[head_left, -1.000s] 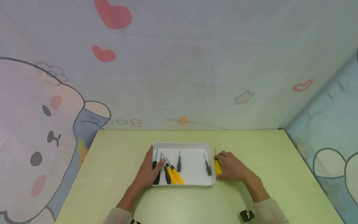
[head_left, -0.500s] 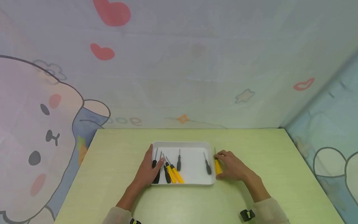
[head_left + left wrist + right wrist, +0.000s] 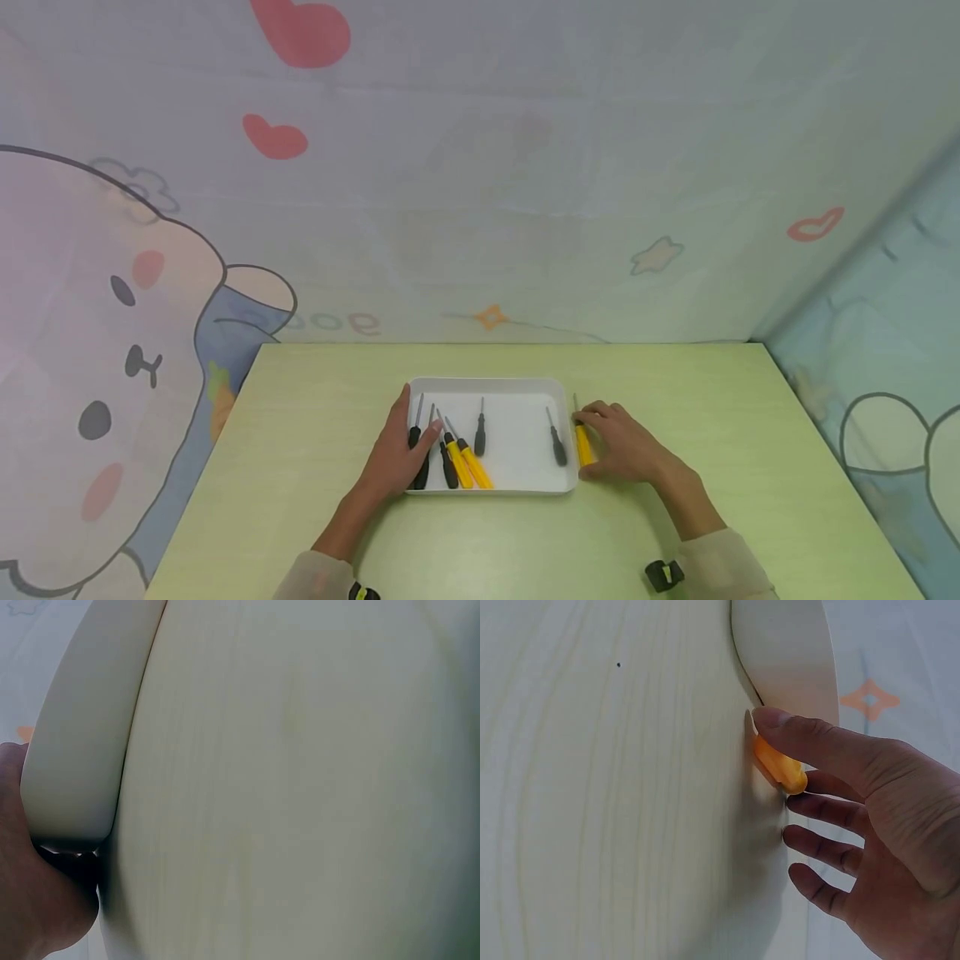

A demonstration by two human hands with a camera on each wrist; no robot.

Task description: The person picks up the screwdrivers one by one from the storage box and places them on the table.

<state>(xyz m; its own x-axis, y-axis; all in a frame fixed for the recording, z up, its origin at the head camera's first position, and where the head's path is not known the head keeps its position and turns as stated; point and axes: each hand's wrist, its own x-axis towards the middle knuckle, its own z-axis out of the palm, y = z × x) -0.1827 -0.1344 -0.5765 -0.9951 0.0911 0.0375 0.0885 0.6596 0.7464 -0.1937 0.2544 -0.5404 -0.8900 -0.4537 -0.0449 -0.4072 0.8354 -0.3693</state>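
A white rectangular tray [image 3: 525, 479] sits on the table with several screwdrivers lying in it. On its left side my left hand [image 3: 393, 454] holds the wall, thumb over the rim above black-handled screwdrivers. Two yellow-handled screwdrivers [image 3: 474, 465] lie side by side near the thumb. Farther right in the tray are a dark screwdriver [image 3: 480, 435] and another dark one [image 3: 558, 448] by the right wall. Just outside that wall, a yellow screwdriver [image 3: 583, 446] points away from me. My right hand [image 3: 618, 446] holds it between thumb and fingers, the other fingers spread in the right wrist view.
The light wooden table [image 3: 675, 375] runs back to a printed cloth backdrop [image 3: 525, 208] with hearts and a cartoon bear. Another cloth panel [image 3: 885, 375] stands along the right side. A small black wrist device [image 3: 663, 575] shows by the right sleeve.
Both hands, the tray and the screwdrivers keep their places. The head view has shifted very slightly, so the scene sits a little higher in the picture.
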